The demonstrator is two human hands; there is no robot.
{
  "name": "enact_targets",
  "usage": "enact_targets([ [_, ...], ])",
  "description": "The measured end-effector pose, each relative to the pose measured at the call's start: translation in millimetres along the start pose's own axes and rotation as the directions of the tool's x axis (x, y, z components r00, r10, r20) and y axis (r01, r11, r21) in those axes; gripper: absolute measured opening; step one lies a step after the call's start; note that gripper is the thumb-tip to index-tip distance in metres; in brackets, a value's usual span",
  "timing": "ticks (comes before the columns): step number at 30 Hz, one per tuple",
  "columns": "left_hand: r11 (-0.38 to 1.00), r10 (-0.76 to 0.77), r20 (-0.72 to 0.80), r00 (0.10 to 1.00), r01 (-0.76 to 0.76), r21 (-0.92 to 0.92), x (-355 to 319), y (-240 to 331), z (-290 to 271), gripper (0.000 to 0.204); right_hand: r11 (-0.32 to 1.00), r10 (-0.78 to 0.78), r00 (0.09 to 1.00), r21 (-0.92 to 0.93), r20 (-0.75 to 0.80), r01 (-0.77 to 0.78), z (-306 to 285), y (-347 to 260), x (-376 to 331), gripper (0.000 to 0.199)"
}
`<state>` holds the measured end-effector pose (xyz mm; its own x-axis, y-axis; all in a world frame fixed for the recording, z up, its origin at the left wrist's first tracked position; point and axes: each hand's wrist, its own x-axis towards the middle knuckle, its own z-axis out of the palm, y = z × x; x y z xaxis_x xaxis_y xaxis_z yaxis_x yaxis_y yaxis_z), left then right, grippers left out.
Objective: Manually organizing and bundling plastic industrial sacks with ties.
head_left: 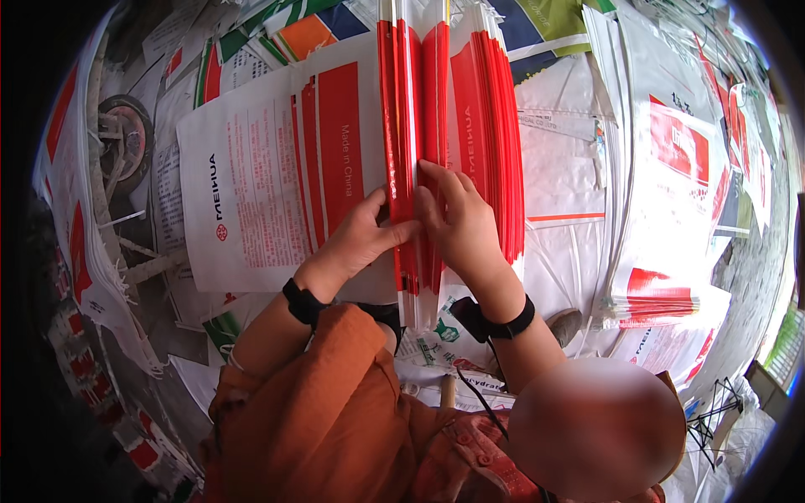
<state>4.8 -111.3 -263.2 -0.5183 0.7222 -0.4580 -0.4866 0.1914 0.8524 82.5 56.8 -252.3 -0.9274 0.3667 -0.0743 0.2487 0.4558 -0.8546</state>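
A bundle of white woven plastic sacks with red print (403, 101) lies in front of me, their long edges side by side. My left hand (360, 239) is closed at the bundle's left edge, its thumb laid across the red folds and its fingertips partly hidden. Just to the right, my right hand (461, 218) bends its fingers and thumb over another red fold (433, 92), pinching at its edge. Beyond that hand stands a thicker row of red sack edges (499, 142). Under my left hand, a flat white sack with red panels (260, 176) spreads leftward.
More white and red sacks (662, 193) are piled at the right, with a smaller folded stack (654, 302) nearer me. A small wheel on a frame (126, 138) stands at the left, beside hanging sacks (84, 243). Green, blue and orange sacks (314, 33) lie at the far side.
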Motion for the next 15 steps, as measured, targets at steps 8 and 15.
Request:
enact_targets([
  [8,0.996,0.053,0.024,0.998,-0.055,0.067,1.0,2.7,2.6,0.069,1.0,0.022,1.0,0.006,-0.006,-0.022,-1.8,0.4,1.3,0.043],
  [15,0.998,0.052,0.011,0.999,-0.053,0.045,1.3,2.9,1.5,0.071,0.998,0.002,1.0,0.055,-0.004,-0.002,-2.4,3.5,1.1,0.045],
])
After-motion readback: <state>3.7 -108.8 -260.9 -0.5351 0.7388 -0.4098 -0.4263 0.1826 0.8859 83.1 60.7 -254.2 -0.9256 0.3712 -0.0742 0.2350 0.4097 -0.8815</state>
